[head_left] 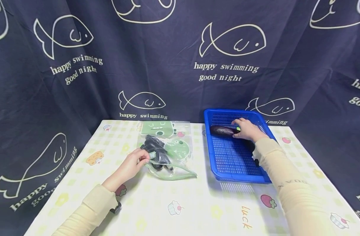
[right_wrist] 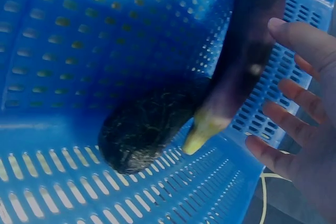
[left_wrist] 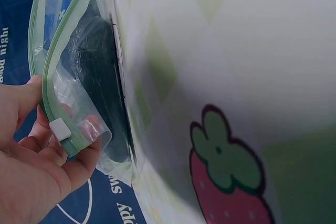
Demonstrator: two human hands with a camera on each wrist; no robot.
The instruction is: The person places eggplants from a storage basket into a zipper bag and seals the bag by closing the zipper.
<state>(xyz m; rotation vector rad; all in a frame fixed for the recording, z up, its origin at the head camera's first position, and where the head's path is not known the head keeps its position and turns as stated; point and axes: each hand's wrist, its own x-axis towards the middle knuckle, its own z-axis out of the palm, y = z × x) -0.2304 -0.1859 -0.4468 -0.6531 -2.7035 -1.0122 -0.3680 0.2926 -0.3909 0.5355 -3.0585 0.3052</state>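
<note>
My left hand (head_left: 135,163) pinches the green zip edge of a clear printed bag (head_left: 180,149) on the table. A white slider (left_wrist: 60,129) sits by its fingers in the left wrist view. Several dark, elongated things (head_left: 156,147) lie inside the bag; their kind is unclear through the plastic. My right hand (head_left: 247,130) reaches into the blue basket (head_left: 208,147), beside a purple eggplant (right_wrist: 247,51). Its fingers are spread and its thumb is at the eggplant's side. Below the eggplant's pale stem end lies a dark, rounded, wrinkled-looking thing (right_wrist: 144,129).
The basket stands at the back right of a table (head_left: 156,209) with a patterned cloth. A dark blue curtain (head_left: 174,65) with fish drawings hangs close behind the table. The bag's mouth faces the front, slightly parted.
</note>
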